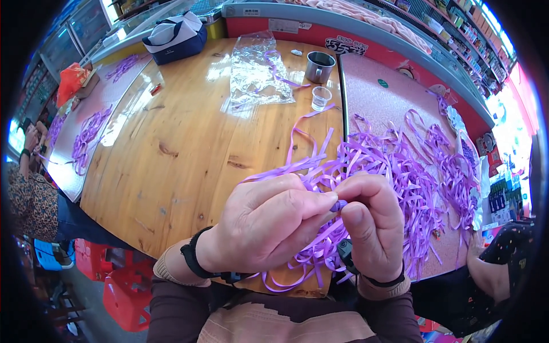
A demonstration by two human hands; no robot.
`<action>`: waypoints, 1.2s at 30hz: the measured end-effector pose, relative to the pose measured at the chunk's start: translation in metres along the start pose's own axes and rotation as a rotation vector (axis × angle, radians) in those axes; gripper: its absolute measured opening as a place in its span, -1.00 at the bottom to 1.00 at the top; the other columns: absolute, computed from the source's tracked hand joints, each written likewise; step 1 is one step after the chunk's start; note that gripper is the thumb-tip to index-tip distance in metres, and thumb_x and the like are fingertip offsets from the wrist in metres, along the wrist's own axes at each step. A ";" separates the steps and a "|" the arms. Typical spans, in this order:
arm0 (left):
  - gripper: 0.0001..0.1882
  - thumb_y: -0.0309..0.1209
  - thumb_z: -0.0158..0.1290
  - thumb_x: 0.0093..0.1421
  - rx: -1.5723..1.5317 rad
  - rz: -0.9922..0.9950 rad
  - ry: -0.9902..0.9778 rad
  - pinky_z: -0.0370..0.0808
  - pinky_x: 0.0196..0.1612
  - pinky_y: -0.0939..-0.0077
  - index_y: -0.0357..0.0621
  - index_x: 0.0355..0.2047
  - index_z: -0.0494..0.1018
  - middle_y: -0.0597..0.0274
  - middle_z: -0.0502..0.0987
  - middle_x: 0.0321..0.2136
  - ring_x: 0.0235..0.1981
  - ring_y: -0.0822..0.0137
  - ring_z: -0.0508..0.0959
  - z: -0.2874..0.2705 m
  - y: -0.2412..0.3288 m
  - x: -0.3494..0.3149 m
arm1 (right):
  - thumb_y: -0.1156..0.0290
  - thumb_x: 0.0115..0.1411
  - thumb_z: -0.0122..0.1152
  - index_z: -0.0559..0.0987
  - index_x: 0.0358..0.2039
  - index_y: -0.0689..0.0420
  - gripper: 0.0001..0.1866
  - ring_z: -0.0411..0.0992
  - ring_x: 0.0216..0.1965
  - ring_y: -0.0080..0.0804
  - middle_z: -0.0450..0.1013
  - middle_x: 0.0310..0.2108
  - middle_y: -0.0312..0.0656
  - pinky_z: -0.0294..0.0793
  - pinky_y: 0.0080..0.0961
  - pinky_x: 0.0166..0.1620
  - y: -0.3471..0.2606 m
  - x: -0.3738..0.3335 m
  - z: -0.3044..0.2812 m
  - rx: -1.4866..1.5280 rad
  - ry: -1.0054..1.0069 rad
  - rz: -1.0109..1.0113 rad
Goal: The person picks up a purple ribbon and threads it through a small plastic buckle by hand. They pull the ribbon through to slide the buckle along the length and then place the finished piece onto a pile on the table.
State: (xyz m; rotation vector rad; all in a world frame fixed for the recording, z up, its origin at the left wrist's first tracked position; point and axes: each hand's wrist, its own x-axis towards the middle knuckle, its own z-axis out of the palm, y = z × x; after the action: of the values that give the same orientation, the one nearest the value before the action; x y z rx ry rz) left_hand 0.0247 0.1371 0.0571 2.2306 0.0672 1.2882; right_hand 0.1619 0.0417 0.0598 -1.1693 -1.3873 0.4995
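My left hand (274, 223) and my right hand (374, 228) meet over the near edge of the table, fingertips almost touching. Between them is a small rounded purple piece (339, 205), pinched by both; the fingers partly hide it, and I cannot tell whether it is rolled or knotted ribbon. Around and beneath the hands spreads a large tangled heap of purple ribbons (394, 183). Some strands run left under my left hand, and others trail down past the table's edge.
On the wooden table (166, 188) lie a clear plastic bag (257, 74), a metal mug (320, 67), a plastic cup (321, 98) and a blue-and-white bag (174, 40). More ribbons (88, 134) lie at left. Other people sit at both sides; red stools (127, 297) stand lower left.
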 end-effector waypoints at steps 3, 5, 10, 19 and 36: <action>-0.81 -0.63 0.10 -0.12 -0.011 -0.006 -0.010 0.31 -0.65 0.59 -0.26 -0.42 0.44 0.24 0.43 -0.64 -0.69 0.39 0.39 0.000 0.001 0.000 | 0.21 0.19 -0.10 0.37 -0.39 0.26 -0.69 0.21 -0.47 -0.61 0.27 -0.49 -0.27 0.17 -0.70 -0.37 -0.001 0.000 0.002 -0.049 -0.035 0.016; -0.81 -0.64 0.10 -0.13 -0.016 0.008 -0.001 0.31 -0.66 0.60 -0.27 -0.42 0.44 0.25 0.43 -0.65 -0.70 0.40 0.38 0.001 0.000 0.000 | 0.20 0.21 -0.14 0.37 -0.42 0.25 -0.67 0.16 -0.52 -0.62 0.24 -0.54 -0.30 0.12 -0.70 -0.43 -0.001 -0.001 0.003 -0.017 -0.039 0.056; -0.81 -0.67 0.09 -0.14 -0.004 0.030 -0.023 0.28 -0.69 0.60 -0.29 -0.44 0.44 0.25 0.40 -0.69 -0.73 0.41 0.36 0.001 0.001 0.000 | 0.23 0.23 -0.17 0.37 -0.45 0.25 -0.68 0.11 -0.56 -0.64 0.21 -0.58 -0.32 0.09 -0.69 -0.47 0.000 -0.001 0.004 0.032 -0.037 0.070; -0.80 -0.70 0.08 -0.16 0.017 0.080 -0.047 0.21 -0.76 0.59 -0.31 -0.44 0.42 0.26 0.34 -0.74 -0.78 0.40 0.32 0.002 -0.003 0.000 | 0.26 0.23 -0.18 0.33 -0.53 0.24 -0.68 0.14 -0.58 -0.57 0.22 -0.59 -0.29 0.11 -0.64 -0.50 0.004 -0.001 0.007 -0.164 0.014 -0.022; -0.83 -0.63 0.09 -0.08 -0.137 -0.061 -0.023 0.33 -0.58 0.60 -0.25 -0.41 0.45 0.26 0.41 -0.64 -0.62 0.40 0.41 0.007 -0.008 0.003 | 0.29 0.25 -0.22 0.37 -0.53 0.23 -0.69 0.14 -0.57 -0.67 0.21 -0.62 -0.36 0.12 -0.72 -0.50 -0.003 0.001 0.010 0.042 0.057 0.178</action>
State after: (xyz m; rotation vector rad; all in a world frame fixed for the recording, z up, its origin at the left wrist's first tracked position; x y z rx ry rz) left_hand 0.0339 0.1419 0.0526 2.1106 0.0367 1.1987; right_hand 0.1521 0.0442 0.0606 -1.2695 -1.2242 0.6132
